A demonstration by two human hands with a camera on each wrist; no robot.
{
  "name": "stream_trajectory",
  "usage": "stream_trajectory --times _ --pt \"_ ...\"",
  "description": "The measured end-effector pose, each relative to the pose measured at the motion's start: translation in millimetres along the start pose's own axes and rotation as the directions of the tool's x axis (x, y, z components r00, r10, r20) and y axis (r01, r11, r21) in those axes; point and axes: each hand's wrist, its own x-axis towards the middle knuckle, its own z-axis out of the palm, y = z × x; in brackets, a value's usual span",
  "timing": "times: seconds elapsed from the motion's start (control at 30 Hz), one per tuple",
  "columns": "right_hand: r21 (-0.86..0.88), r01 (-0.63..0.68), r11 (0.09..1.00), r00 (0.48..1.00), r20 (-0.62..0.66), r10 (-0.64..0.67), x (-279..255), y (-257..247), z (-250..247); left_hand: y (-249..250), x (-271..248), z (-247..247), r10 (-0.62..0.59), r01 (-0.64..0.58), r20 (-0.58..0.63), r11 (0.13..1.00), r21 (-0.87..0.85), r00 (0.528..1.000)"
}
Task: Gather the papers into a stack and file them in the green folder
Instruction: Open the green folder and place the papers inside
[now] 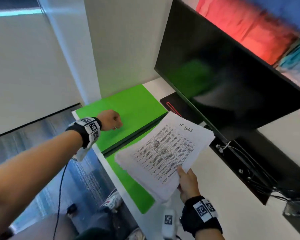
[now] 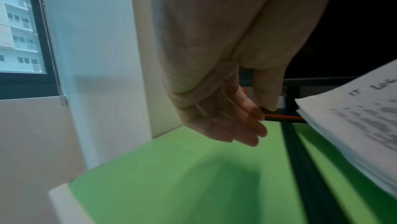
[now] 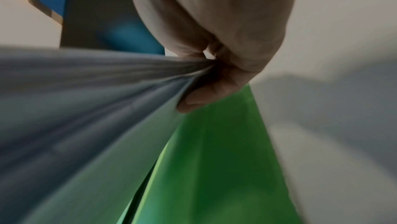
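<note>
Right hand [image 1: 187,182] pinches paper stack [image 1: 163,151] over open green folder [image 1: 128,108].

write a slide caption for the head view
Right hand holds the paper stack above the open green folder; left hand hovers over it.

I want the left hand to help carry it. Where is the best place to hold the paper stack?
Take the paper stack at its free left edge over the green folder, opposite the right hand, thumb on top. That side sags unsupported.
</note>
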Motion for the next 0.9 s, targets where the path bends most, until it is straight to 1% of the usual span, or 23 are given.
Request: stream_trajectory --times 0.13,0.2,0.23,0.27,0.33,0.4,0.47,0.5,0.57,0.6,0.7,0.77,0.8,0.83,0.87,0.9 --pt "-0.065 -0.085 0.994 0.992 -0.103 0.078 26.0 21.6 31.5 -32.4 45.1 -29.9 -0.059 0.069 -0.084 0.99 0.124 0.995" --pt "-0.087 -0.123 0.989 0.983 -0.148 0.109 51.7 44.1 38.1 -47.0 66.3 -38.0 -0.097 0.118 -0.118 0.974 0.191 0.988" --pt "-0.101 -0.141 0.985 0.979 -0.16 0.124 56.9 47.5 41.6 -53.9 75.5 -41.2 -0.117 0.146 -0.138 0.963 0.226 0.984" --pt "-0.138 -0.15 0.979 0.976 -0.181 0.124 43.6 33.9 50.9 -61.0 83.8 -44.6 -0.136 0.175 -0.158 0.948 0.265 0.978" --pt "-0.22 -0.144 0.965 0.967 -0.237 0.09 38.1 24.7 56.3 -73.6 96.2 -50.4 -0.174 0.229 -0.188 0.914 0.335 0.967" --pt "-0.293 -0.172 0.941 0.943 -0.325 0.071 33.2 17.3 56.3 -84.1 105.1 -54.3 -0.201 0.253 -0.175 0.899 0.358 0.964" --pt "-0.323 -0.244 0.914 0.901 -0.423 0.091 32.2 12.8 52.9 -92.0 112.4 -55.3 -0.193 0.23 -0.136 0.903 0.362 0.972" --pt "-0.337 -0.277 0.9 0.886 -0.452 0.103 29.7 10.0 50.4 -94.2 114.8 -55.2 -0.181 0.218 -0.132 0.904 0.367 0.975" --pt "-0.307 -0.326 0.894 0.864 -0.48 0.151 32.1 7.7 46.7 -95.1 117.3 -56.5 -0.159 0.209 -0.159 0.903 0.376 0.974" --pt "-0.263 -0.344 0.902 0.858 -0.478 0.188 30.7 5.2 45.2 -93.6 117.8 -58.0 -0.151 0.207 -0.174 0.906 0.368 0.973" --pt "-0.214 -0.308 0.927 0.877 -0.442 0.189 36.8 6.2 47.7 -79.9 107.3 -70.4 -0.139 0.19 -0.179 0.931 0.31 0.974" --pt "-0.208 -0.289 0.934 0.89 -0.417 0.183 43.3 4.4 49.9 -64.7 93.9 -86.1 -0.072 0.123 -0.187 0.952 0.279 0.98" --pt "-0.202 -0.31 0.929 0.888 -0.411 0.207 40.1 -2.4 51.0 -54.7 84.5 -95.9 -0.022 0.073 -0.186 0.961 0.268 0.982" --pt "-0.206 -0.341 0.917 0.876 -0.423 0.231 37.7 -9.0 51.1 -43.6 71.3 -108.9 0.025 0.015 -0.166 0.971 0.237 0.986" --pt "-0.193 -0.363 0.911 0.857 -0.452 0.246 35.9 -15.0 50.0 -31.7 56.3 -122.9 0.082 -0.059 -0.132 0.984 0.17 0.988" --pt "-0.172 -0.369 0.914 0.847 -0.467 0.254 35.0 -18.0 47.7 -18.4 36.6 -135.6 0.14 -0.135 -0.062 0.988 0.074 0.988"
